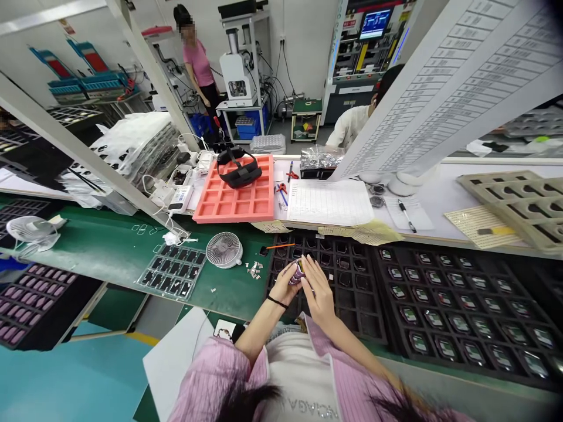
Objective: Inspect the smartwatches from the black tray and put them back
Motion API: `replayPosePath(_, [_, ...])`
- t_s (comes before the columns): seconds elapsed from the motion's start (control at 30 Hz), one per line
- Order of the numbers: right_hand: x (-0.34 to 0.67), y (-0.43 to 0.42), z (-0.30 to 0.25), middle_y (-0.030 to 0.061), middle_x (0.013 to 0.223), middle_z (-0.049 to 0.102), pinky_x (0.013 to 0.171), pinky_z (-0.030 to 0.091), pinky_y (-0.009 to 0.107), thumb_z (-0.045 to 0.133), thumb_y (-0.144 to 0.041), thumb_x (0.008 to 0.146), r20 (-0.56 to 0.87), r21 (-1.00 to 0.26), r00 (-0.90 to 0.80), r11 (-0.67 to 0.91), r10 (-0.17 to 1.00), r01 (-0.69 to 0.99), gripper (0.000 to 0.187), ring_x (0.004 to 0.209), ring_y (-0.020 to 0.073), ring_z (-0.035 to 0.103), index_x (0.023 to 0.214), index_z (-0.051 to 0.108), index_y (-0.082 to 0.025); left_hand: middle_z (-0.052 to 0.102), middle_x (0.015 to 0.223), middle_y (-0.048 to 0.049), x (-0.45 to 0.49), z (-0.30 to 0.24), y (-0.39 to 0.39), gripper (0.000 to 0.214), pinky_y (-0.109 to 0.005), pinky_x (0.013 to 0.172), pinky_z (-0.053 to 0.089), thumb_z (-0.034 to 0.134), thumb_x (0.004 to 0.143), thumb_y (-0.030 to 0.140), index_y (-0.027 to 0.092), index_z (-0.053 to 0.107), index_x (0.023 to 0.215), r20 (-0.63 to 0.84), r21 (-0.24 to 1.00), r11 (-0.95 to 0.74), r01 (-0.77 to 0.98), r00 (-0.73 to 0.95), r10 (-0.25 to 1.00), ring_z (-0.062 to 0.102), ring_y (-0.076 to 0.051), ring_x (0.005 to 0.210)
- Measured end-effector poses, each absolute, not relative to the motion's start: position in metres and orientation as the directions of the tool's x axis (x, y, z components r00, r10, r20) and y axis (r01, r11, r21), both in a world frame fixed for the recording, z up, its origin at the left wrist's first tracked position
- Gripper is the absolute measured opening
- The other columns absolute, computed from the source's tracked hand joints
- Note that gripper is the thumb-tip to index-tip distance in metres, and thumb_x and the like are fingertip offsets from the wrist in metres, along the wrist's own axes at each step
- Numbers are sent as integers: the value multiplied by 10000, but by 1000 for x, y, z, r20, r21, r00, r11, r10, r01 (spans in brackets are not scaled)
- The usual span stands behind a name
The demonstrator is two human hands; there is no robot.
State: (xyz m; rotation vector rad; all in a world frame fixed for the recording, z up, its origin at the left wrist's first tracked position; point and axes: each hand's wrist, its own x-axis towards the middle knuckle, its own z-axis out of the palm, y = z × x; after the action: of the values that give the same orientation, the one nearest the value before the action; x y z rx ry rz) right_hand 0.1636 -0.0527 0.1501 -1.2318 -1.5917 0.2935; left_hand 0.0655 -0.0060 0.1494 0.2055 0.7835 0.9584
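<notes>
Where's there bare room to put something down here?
Bare green mat lies left of the dark parts tray, and white bench shows between the pen sheet and the tan tray. It's crowded around the left hand and right hand, holding a small part over black trays.

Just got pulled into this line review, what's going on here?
A person holds a small dark component between their left hand and right hand, above a black compartment tray. To their right, a second black tray holds rows of small parts. A small white fan stands on the green mat to their left. Another person stands farther back.
</notes>
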Motion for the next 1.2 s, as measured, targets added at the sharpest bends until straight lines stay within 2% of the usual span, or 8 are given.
replayPosePath(0.17, [164,-52,146,31,1419,506,1123,306,551,393,-205,969,510,-759,28,434,860,486,468,1357,235,408,1425,406,-310,702,770,-21,59,139,-6,311,-212,645,542,840,614,314,130,707,826,-556,463,606,-647,321,767,643,-100,682])
replayPosePath(0.27, [167,-53,143,57,1377,555,1118,298,562,404,-283,972,387,-860,93,323,917,396,384,1327,250,450,1327,550,-293,716,883,-49,50,135,-5,446,-292,733,567,869,552,345,139,710,914,-472,625,551,-553,294,831,667,-151,795])
replayPosePath(0.47, [176,-44,128,101,1105,666,904,522,458,550,-553,841,-127,-992,235,-123,964,-35,526,1007,256,640,1233,625,-211,689,1117,-112,29,135,-2,504,-425,981,494,804,640,316,152,666,1097,-66,997,57,53,196,978,644,-244,1045])
replayPosePath(0.6, [181,-31,109,60,962,684,882,514,425,725,-507,677,-306,-950,8,-305,952,-62,626,915,236,655,1219,610,-216,640,1224,-116,28,131,-10,596,-428,1008,480,723,696,192,180,549,1267,116,854,-283,437,370,922,614,-250,1116])
replayPosePath(0.73, [175,-28,84,46,952,699,937,467,445,786,-367,570,-384,-920,-143,-391,912,-21,616,965,258,650,1145,618,-221,633,1193,-150,35,121,-24,782,-443,953,506,659,701,87,146,351,1418,-2,678,-380,629,518,855,610,-274,1099])
replayPosePath(0.97, [160,-38,75,30,971,699,787,542,399,771,-376,620,-558,-785,-125,-571,820,-240,460,892,238,663,1046,650,-254,596,1209,-114,6,89,-11,738,-382,926,509,766,708,266,209,432,1363,-102,832,-223,508,536,838,599,-243,1085])
replayPosePath(1.07, [171,-39,84,28,844,712,709,552,372,742,-403,681,-572,-688,-185,-591,799,-422,463,743,201,669,1105,629,-252,627,1121,-87,-26,70,14,370,-334,870,527,627,859,283,203,571,1215,-241,837,139,530,128,962,630,-180,961])
replayPosePath(1.2, [184,-40,92,37,794,712,657,539,358,682,-401,737,-551,-628,-222,-575,804,-524,416,690,198,660,1117,630,-241,580,1206,-99,-51,44,42,311,-403,871,525,542,922,329,174,565,1191,-291,775,302,556,-110,950,598,-200,1017])
